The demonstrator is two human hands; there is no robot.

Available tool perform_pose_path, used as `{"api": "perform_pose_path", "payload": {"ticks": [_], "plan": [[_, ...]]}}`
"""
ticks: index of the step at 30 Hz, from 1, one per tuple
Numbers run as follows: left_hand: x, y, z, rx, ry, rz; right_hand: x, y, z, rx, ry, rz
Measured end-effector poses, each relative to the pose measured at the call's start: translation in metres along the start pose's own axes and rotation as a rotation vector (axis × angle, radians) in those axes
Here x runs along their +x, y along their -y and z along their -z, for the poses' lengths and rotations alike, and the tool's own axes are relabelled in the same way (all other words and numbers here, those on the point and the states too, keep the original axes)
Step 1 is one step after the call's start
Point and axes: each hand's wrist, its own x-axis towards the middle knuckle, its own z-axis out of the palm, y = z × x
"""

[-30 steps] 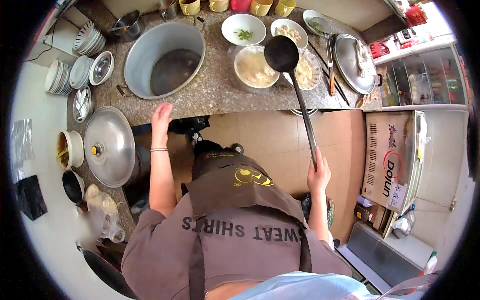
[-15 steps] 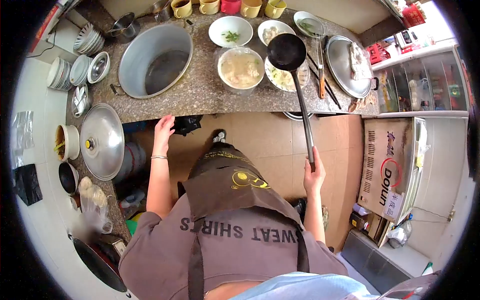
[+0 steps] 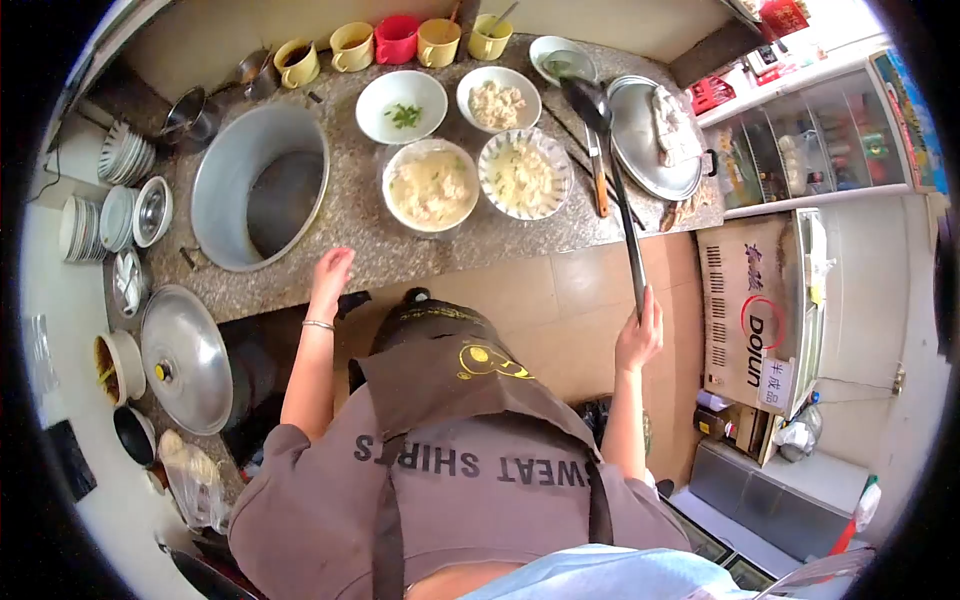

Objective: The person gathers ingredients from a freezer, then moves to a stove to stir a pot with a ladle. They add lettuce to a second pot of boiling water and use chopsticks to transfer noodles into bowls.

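My right hand (image 3: 640, 335) is wrapped round the handle end of a long black ladle (image 3: 622, 200). The ladle's bowl hangs over the counter, between a small green-tinted bowl (image 3: 563, 60) and a round metal lid (image 3: 655, 140). My left hand (image 3: 332, 275) is raised at the counter's front edge, near the large metal pot (image 3: 210, 200), fingers loosely bent and holding nothing. Two bowls of soupy food, one plain (image 3: 430, 185) and one striped (image 3: 525, 175), stand at the counter's front. Behind them are a bowl with green herbs (image 3: 402, 107) and a bowl of pale chunks (image 3: 497, 105).
Cups, among them a red one (image 3: 396, 40), line the back wall. An orange-handled knife (image 3: 598, 170) and chopsticks lie left of the lid. Stacked plates (image 3: 82, 228) and another lid (image 3: 187, 360) stand at left. A Dojun box (image 3: 745, 310) is at right.
The ladle has swung right, away from above the striped bowl to beside the metal lid. My view has turned and shifted, and the counter items appear further left.
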Motion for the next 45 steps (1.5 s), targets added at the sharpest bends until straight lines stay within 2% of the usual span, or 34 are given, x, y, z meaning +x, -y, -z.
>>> {"api": "perform_pose_path", "payload": {"ticks": [3,8,10,15,17,19,22,25,28,29,32,34,35,38,41,43,44,45], "plan": [[0.013,0.002,-0.007,0.076,0.047,0.067,0.057,-0.004,-0.046,0.011,-0.090,-0.030],[0.007,0.028,-0.027,0.055,0.023,0.039,0.157,-0.044,-0.147,0.026,-0.229,0.110],[-0.014,0.031,-0.043,0.025,-0.029,0.059,0.180,-0.049,-0.171,-0.021,-0.085,0.027],[-0.072,0.062,-0.105,-0.136,-0.263,0.162,0.192,-0.077,-0.221,0.015,0.062,0.055],[-0.088,0.082,-0.138,-0.198,-0.257,0.224,0.185,-0.094,-0.239,0.021,0.064,0.143],[-0.107,0.094,-0.178,-0.189,-0.263,0.260,0.171,-0.106,-0.250,0.096,0.181,0.102],[-0.129,0.090,-0.228,-0.189,-0.259,0.311,0.153,-0.122,-0.256,0.360,0.272,0.198],[-0.135,0.104,-0.247,-0.239,-0.244,0.316,0.145,-0.150,-0.268,0.441,0.365,0.300],[-0.137,0.105,-0.253,-0.213,-0.247,0.281,0.151,-0.169,-0.256,0.311,0.269,0.231],[-0.138,0.100,-0.255,-0.217,-0.256,0.276,0.152,-0.175,-0.257,0.176,0.240,0.166],[-0.138,0.092,-0.266,-0.175,-0.290,0.293,0.166,-0.193,-0.263,0.164,0.288,0.142],[-0.135,0.093,-0.269,-0.155,-0.234,0.283,0.174,-0.195,-0.264,0.222,0.579,0.120],[-0.136,0.089,-0.272,-0.162,-0.254,0.286,0.173,-0.194,-0.264,0.234,0.531,0.158],[-0.139,0.091,-0.281,-0.170,-0.213,0.258,0.166,-0.196,-0.262,0.208,0.564,0.187],[-0.141,0.119,-0.277,-0.183,-0.174,0.263,0.153,-0.196,-0.255,0.361,0.532,0.198],[-0.139,0.150,-0.269,0.038,-0.068,0.254,0.141,-0.189,-0.240,0.431,0.349,0.249],[-0.137,0.168,-0.266,0.192,-0.067,0.289,0.133,-0.182,-0.231,0.499,0.352,0.226],[-0.133,0.190,-0.265,0.165,-0.078,0.293,0.124,-0.178,-0.220,0.440,0.371,0.216]]}}
